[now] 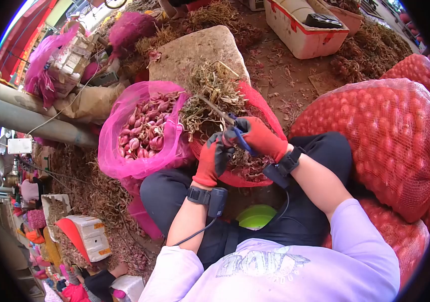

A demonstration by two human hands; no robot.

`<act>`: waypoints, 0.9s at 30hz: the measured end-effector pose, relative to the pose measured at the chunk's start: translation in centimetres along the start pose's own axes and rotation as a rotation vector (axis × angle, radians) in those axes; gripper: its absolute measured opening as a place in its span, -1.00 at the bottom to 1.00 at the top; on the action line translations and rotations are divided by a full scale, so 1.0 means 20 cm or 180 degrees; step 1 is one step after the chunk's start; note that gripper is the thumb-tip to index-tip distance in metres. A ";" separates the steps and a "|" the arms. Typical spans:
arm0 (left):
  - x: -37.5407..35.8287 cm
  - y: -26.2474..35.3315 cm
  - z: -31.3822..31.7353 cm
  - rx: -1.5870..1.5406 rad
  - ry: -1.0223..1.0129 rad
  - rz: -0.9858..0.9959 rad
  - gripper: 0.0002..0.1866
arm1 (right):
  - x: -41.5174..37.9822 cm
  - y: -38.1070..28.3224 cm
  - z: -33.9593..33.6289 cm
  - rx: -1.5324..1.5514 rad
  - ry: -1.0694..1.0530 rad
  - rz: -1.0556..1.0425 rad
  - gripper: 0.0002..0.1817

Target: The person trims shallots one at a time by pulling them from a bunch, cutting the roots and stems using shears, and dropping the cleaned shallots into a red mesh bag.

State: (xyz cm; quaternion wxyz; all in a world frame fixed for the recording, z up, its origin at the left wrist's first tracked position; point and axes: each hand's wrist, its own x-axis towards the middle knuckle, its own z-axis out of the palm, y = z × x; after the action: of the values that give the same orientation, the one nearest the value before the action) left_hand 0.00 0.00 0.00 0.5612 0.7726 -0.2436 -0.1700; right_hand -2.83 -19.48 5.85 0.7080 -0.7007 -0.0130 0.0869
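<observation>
My right hand (262, 137), in a red glove, is closed around blue-handled scissors (218, 109), whose blades point up and left. My left hand (214, 158), gloved in red and dark grey, is pinched close beside the handles on a small pinkish shallot (228, 143), mostly hidden by the fingers. Beyond the hands lies a heap of dried shallot stalks and roots (210, 95), over the red mesh bag (261, 103) in front of my lap. To the left, a pink mesh bag (110, 135) stands open with loose shallots (144, 126) inside.
Large full red net sacks (371, 136) crowd my right side. A pale stone slab (194, 50) lies ahead, and a white foam box (303, 30) stands at the far right. A green bowl (256, 216) sits between my legs. Pipes (38, 118) run along the left; other people sit farther off.
</observation>
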 end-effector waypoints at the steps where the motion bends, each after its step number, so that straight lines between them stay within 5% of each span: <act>1: 0.01 0.02 0.00 -0.0089 -0.0080 0.0019 -0.75 | -0.01 -0.03 -0.02 0.0531 -0.0065 0.0235 -0.78; 5: -0.07 0.25 -0.04 -0.2770 -0.0291 -0.1187 -0.77 | 0.00 0.05 -0.01 0.0864 0.0339 0.0236 -0.78; 7: -0.03 0.26 -0.02 -0.3116 -0.0195 -0.1237 -0.79 | 0.06 0.12 -0.08 -0.0459 0.0403 -0.0171 -0.77; 9: -0.02 0.20 -0.02 -0.3500 -0.0078 -0.1425 -0.80 | 0.05 0.10 -0.09 -0.0314 0.0434 -0.0077 -0.76; 10: -0.01 0.14 -0.01 -0.2330 0.0118 -0.0387 -0.81 | -0.01 -0.04 -0.05 0.0678 0.0257 0.0557 -0.74; 11: 0.01 0.05 0.00 -0.1118 0.0296 0.0617 -0.81 | -0.03 -0.06 -0.02 0.0687 0.0158 0.0489 -0.75; 13: 0.03 0.09 0.01 0.0406 0.0532 0.1606 -0.84 | -0.06 -0.07 0.02 0.0689 -0.0047 0.0355 -0.76; 15: 0.00 0.15 0.01 0.0996 0.0638 0.1592 -0.87 | -0.06 -0.02 0.04 0.0824 -0.0062 0.0345 -0.81; 18: -0.01 0.16 -0.02 -0.0623 0.0036 0.0458 -0.87 | -0.03 0.01 0.00 0.0639 -0.0219 0.0167 -0.91; 21: 0.04 0.09 -0.05 -0.4673 -0.1186 -0.0948 -0.86 | -0.02 0.05 -0.01 -0.2362 0.0641 -0.0574 -0.93; 22: 0.01 0.12 -0.02 -0.4295 -0.0506 -0.0995 -0.86 | -0.01 0.05 -0.02 -0.2341 0.0769 -0.0404 -0.86; 25: 0.02 0.19 0.02 0.0843 0.0647 0.1412 -0.86 | -0.03 -0.07 -0.02 0.0804 0.0487 0.0708 -0.75; 27: -0.01 0.18 0.01 -0.0873 0.0527 -0.0225 -0.86 | -0.01 -0.02 0.00 0.0859 0.0269 0.0055 -0.74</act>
State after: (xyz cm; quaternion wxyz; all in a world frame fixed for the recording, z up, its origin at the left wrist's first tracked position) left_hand -0.97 -1.00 3.43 0.6731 0.7082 -0.1437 -0.1571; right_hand -2.92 -19.52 6.17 0.7950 -0.6022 0.0347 0.0644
